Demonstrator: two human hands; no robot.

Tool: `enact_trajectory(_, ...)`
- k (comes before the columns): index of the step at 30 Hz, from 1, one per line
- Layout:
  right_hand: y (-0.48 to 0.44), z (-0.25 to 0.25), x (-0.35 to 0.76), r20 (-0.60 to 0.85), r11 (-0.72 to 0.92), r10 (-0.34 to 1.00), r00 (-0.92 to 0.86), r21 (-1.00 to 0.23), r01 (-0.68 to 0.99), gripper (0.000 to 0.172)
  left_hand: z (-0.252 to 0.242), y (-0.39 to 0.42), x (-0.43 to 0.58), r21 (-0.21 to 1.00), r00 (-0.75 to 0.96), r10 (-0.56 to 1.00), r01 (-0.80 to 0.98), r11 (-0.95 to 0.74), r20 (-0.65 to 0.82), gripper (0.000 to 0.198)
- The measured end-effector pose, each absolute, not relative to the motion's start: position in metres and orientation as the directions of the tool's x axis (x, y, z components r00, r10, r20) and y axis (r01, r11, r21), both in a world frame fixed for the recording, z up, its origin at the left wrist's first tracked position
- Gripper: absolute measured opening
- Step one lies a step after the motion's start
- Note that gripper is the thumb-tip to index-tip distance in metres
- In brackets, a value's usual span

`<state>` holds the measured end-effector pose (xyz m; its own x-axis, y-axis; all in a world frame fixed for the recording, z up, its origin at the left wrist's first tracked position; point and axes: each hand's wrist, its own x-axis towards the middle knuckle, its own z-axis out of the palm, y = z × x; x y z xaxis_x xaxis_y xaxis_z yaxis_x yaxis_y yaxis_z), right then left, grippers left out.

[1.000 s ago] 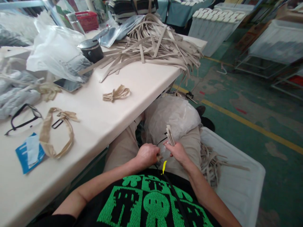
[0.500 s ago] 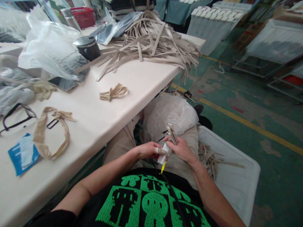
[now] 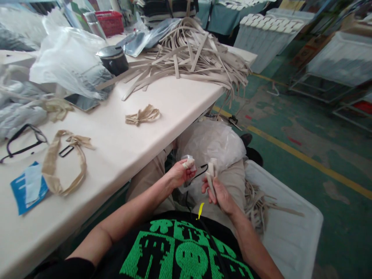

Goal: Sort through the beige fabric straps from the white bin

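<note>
Over my lap, my left hand [image 3: 181,173] is closed on a small piece of clear plastic [image 3: 190,159], with pale tape or a bandage on one finger. To its right, my right hand [image 3: 220,192] grips several flat beige straps [image 3: 211,173], whose ends stick up past the fingers. The two hands are apart. A crumpled translucent plastic bag [image 3: 212,143] lies across my knees just beyond them. Between the hands runs a thin black cord [image 3: 200,170], and a yellow tag [image 3: 200,210] shows near my shirt.
A heap of beige straps [image 3: 186,58] covers the table's [image 3: 162,143] far end. Left on it are glasses [image 3: 24,141], a tied fabric loop [image 3: 64,162], a fabric bundle [image 3: 143,115], a phone [image 3: 82,102] and a dark mug [image 3: 112,60]. A white bin [image 3: 293,221] with straps stands at my right.
My hands have moved apart: the left went up and away with the plastic piece, while the right stayed with the straps and lowered slightly. The view has shifted a little.
</note>
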<state>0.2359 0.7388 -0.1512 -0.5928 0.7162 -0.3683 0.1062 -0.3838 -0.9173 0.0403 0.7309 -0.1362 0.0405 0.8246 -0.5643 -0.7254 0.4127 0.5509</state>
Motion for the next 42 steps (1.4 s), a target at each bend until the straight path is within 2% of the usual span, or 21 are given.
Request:
enact_trajectory(4,0.721,-0.16,0.232,-0.439,-0.388,0.727,-0.527,-0.897,0.212,0.055,-0.136,0.733,0.042,0.502,-0.05,0.824,-0.813,0.294,-0.565,0.053)
enact_trajectory(8,0.718,-0.156,0.232,-0.427,-0.374,0.831,-0.357,-0.903,0.212,0.049,-0.14,0.727,0.045,0.425,-0.036,0.785,-0.856,0.295,-0.619,0.044)
enact_trajectory(10,0.721,-0.147,0.231,-0.359,-0.3,0.887,-0.291,-0.926,0.23,0.045,-0.141,0.725,0.047,0.389,-0.012,0.767,-0.867,0.312,-0.642,0.039)
enact_trajectory(13,0.729,-0.131,0.228,-0.184,-0.115,0.962,-0.2,-0.943,0.312,0.037,-0.14,0.722,0.049,0.359,0.029,0.762,-0.87,0.338,-0.647,0.034)
enact_trajectory(17,0.737,-0.121,0.223,0.052,0.147,0.974,-0.22,-0.883,0.445,0.029,-0.139,0.718,0.051,0.347,0.069,0.76,-0.861,0.373,-0.646,0.027)
enact_trajectory(22,0.74,-0.126,0.223,0.149,0.275,0.951,-0.272,-0.811,0.516,0.028,-0.138,0.715,0.054,0.351,0.09,0.725,-0.829,0.435,-0.683,0.019)
enact_trajectory(26,0.74,-0.13,0.214,0.184,0.33,0.938,-0.295,-0.739,0.587,0.029,-0.141,0.71,0.064,0.361,0.111,0.712,-0.802,0.476,-0.693,0.022)
enact_trajectory(29,0.743,-0.127,0.212,0.112,0.301,0.939,-0.326,-0.728,0.616,0.035,-0.142,0.708,0.069,0.384,0.1,0.726,-0.796,0.469,-0.68,0.024)
enact_trajectory(32,0.745,-0.114,0.228,-0.208,0.121,0.869,-0.449,-0.791,0.6,0.047,-0.143,0.71,0.063,0.422,0.026,0.743,-0.809,0.408,-0.669,0.024)
enact_trajectory(35,0.745,-0.1,0.255,-0.474,-0.045,0.718,-0.51,-0.762,0.646,0.051,-0.143,0.707,0.053,0.439,-0.038,0.733,-0.822,0.364,-0.679,0.024)
enact_trajectory(37,0.745,-0.094,0.262,-0.514,-0.031,0.71,-0.481,-0.705,0.708,0.05,-0.144,0.701,0.053,0.423,-0.017,0.718,-0.818,0.389,-0.695,0.026)
enact_trajectory(39,0.744,-0.092,0.256,-0.492,0.03,0.736,-0.466,-0.664,0.747,0.053,-0.145,0.694,0.06,0.401,0.044,0.716,-0.804,0.44,-0.697,0.028)
enact_trajectory(42,0.744,-0.088,0.235,-0.444,0.09,0.747,-0.495,-0.671,0.736,0.055,-0.144,0.688,0.071,0.406,0.078,0.743,-0.797,0.447,-0.665,0.031)
